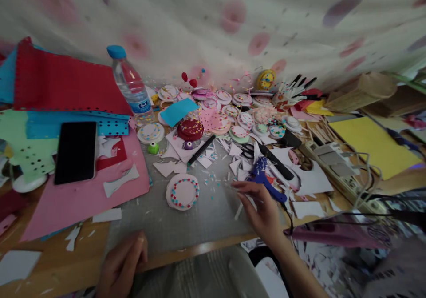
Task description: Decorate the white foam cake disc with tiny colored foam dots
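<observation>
A round white disc (pixel 182 192) ringed with small red and blue stars lies flat on the grey mat (pixel 159 227). My left hand (pixel 124 262) rests at the table's front edge, fingers curled closed; whatever they may hold is hidden. To the right of the disc, my right hand (pixel 258 207) is over the mat with thumb and forefinger close together, pinching something thin and clear that I cannot make out. Just beyond that hand lies a blue glue gun (pixel 266 180). A black pen (pixel 201 150) sits behind the disc, beside paper scraps.
A water bottle (pixel 131 85) stands at the back left, near red felt (pixel 66 82) and a phone (pixel 76 152). Several decorated discs crowd the back. A power strip (pixel 339 173) and yellow sheet (pixel 374 145) lie right. A person's arm (pixel 402 180) shows at far right.
</observation>
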Action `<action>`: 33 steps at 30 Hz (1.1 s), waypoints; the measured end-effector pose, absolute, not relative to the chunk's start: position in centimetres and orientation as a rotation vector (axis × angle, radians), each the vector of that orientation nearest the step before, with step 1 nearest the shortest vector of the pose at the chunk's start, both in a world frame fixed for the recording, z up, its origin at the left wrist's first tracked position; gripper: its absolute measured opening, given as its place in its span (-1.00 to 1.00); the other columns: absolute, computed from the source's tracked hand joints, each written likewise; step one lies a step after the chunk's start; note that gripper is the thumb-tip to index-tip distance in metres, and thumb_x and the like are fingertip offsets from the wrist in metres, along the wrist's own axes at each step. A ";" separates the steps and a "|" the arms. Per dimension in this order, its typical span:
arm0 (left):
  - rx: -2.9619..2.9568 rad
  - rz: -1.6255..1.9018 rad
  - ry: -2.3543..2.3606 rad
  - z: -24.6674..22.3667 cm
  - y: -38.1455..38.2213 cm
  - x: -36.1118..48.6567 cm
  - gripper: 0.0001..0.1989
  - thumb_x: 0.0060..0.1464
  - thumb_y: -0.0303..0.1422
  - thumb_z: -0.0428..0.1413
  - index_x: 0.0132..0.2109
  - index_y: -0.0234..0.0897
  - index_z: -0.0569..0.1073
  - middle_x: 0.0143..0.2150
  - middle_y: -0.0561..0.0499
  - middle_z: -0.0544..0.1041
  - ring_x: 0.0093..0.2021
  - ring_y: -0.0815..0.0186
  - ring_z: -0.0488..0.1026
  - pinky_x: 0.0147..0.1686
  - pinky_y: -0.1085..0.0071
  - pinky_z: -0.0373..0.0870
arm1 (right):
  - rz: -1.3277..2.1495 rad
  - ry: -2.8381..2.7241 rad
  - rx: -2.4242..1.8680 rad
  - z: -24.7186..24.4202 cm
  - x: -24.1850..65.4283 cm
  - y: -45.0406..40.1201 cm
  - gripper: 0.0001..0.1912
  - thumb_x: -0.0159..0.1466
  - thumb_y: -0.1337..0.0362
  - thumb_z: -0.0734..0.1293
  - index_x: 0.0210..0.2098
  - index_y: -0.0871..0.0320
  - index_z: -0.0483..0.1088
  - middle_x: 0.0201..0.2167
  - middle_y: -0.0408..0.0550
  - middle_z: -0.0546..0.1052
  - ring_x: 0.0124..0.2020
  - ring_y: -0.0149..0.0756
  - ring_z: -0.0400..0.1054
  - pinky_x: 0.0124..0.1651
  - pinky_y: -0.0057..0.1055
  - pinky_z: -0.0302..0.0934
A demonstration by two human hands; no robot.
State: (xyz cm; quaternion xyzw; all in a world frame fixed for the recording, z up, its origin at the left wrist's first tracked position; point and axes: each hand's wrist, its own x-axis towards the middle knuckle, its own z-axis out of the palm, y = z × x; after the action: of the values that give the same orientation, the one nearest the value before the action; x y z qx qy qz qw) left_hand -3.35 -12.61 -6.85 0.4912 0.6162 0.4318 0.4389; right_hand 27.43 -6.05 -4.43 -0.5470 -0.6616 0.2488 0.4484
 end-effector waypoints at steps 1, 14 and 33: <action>1.238 1.064 1.516 -6.8 -12.6 -3.4 -0.54 0.27 -0.18 -0.09 -0.59 -0.23 0.24 -0.61 0.09 0.24 -0.56 0.33 0.19 -0.49 0.39 0.11 | 0.564 -1.633 -1.395 -5.0 27.2 -6.4 -0.89 0.30 0.38 0.27 -0.18 0.09 0.30 -0.18 -0.02 0.55 -0.12 -0.28 0.47 -0.11 -0.29 0.41; 1.327 0.972 1.462 -6.7 -12.1 -4.3 -0.51 0.25 -0.13 -0.06 -0.60 -0.24 0.29 -0.62 0.06 0.29 -0.57 0.33 0.26 -0.55 0.44 0.23 | 0.371 -1.604 -1.462 -6.9 26.0 -5.8 -0.81 0.26 0.43 0.30 -0.16 0.08 0.32 -0.27 -0.03 0.57 -0.24 -0.23 0.49 -0.20 -0.24 0.42; 1.071 1.003 1.122 3.0 -7.4 4.3 -0.87 0.08 -0.34 0.16 -0.27 -0.19 0.63 -0.44 -0.01 0.62 -0.71 0.47 0.26 -0.75 0.57 0.22 | 0.648 -1.312 -0.926 2.7 21.1 -8.1 -0.80 0.23 0.48 0.31 -0.20 0.08 0.36 -0.36 -0.07 0.61 -0.37 -0.20 0.51 -0.33 -0.19 0.40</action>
State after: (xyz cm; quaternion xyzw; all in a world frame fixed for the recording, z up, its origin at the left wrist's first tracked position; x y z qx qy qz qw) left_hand 4.35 -7.41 2.98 0.4625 0.4847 0.4330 0.6031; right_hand 21.15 -8.10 2.69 -0.4073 -0.5771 0.2850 0.6480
